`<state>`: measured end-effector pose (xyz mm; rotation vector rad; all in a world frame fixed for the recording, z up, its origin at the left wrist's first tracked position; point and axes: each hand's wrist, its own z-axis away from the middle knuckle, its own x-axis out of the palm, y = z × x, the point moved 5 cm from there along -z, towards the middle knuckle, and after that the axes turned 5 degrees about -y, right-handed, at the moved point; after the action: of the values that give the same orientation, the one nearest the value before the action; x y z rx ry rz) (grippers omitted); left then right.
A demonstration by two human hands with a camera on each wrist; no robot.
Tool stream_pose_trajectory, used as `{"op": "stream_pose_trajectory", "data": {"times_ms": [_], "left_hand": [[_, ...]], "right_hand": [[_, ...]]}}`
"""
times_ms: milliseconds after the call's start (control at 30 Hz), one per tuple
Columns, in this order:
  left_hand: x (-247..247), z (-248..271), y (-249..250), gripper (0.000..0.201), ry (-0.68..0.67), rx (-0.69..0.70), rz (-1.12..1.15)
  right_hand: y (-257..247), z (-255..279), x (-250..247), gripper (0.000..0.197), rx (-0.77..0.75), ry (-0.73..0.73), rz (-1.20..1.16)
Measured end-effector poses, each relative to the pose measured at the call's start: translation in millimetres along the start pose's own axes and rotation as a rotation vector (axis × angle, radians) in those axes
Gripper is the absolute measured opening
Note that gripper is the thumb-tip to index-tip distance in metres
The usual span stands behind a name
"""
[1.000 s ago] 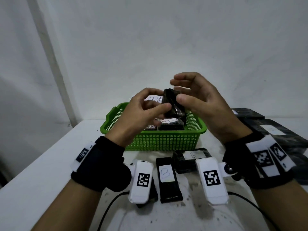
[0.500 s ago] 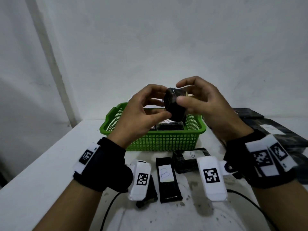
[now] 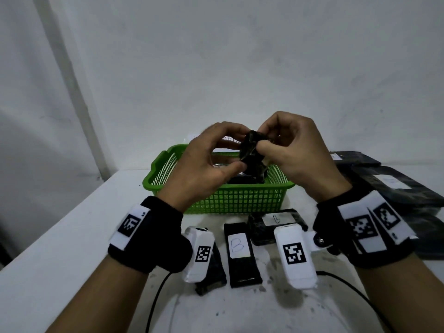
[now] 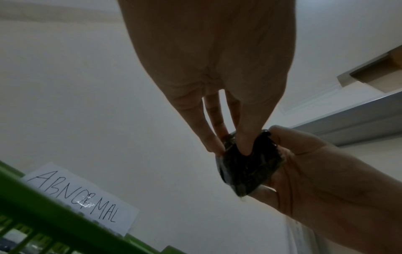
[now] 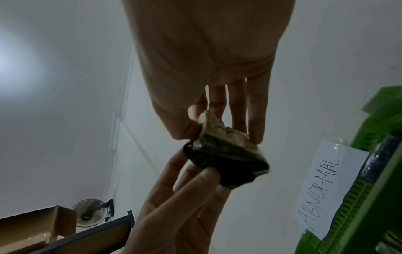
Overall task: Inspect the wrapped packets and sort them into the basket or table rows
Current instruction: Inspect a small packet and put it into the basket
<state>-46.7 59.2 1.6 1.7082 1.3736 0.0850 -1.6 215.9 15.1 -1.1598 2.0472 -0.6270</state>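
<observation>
Lower left of the right-wrist view: fan [image 5: 90, 213], cardboard box [image 5: 32, 228], shelf rail [image 5: 91, 238]; behind, wall [image 3: 240, 68].

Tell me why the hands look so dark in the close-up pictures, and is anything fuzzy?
Left wrist view: the left hand is backlit against the pale wall, so it looks shadowy, and the green basket rim is blurred. Right wrist view: the right hand is dim too, with a glare patch at upper left. Head view: evenly lit, the packet dark with little detail.
</observation>
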Motion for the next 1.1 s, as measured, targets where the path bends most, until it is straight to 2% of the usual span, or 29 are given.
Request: {"op": "stream_pose_trajectory", "data": {"times_ms": [100,200,333,400,467,567,633,733,800,867,1000,1100], "left_hand": [[-6,-1,-1,0.042,0.026,-0.007,0.001],[-15,-1,-6,0.032,0.081,-0.027,0.067],[-28,3,-16,0.023,0.061,-0.130,0.196],[-39,7,-19,0.027,0.049,-0.160,0.198],[-52,10,-21,0.029,0.047,-0.181,0.217],[-65,11,-27,0.024,-0.005,-0.222,0.188],[-77,9,-33,0.021,-0.020,-0.261,0.156],[-103,4,-51,0.019,0.066,-0.341,0.090],[-125,4,-72,0.016,0.148,-0.407,-0.058],[-139,6,-93,0.013,0.170,-0.465,-0.243],[-145,18,-130,0.016,0.079,-0.573,-0.470],[-145,21,-146,0.032,-0.012,-0.614,-0.536]], "right_hand": [[3,0,-2,0.008,0.099,-0.039,-0.170],[5,2,0,0.027,0.137,-0.159,-0.272],[4,4,8,0.054,0.072,-0.244,-0.036],[1,4,19,0.052,0.051,-0.271,0.027],[-1,4,31,0.039,0.047,-0.263,-0.009],[-3,-5,44,0.020,0.048,-0.219,-0.030],[-3,-22,55,0.016,0.065,-0.262,0.038],[-9,-64,70,0.019,0.059,-0.385,0.215],[-10,-101,84,0.019,0.037,-0.467,0.348],[-2,-133,107,0.020,0.048,-0.590,0.432],[45,-160,173,0.028,-0.001,-0.958,0.718],[87,-155,213,0.024,0.050,-1.186,0.732]]}}
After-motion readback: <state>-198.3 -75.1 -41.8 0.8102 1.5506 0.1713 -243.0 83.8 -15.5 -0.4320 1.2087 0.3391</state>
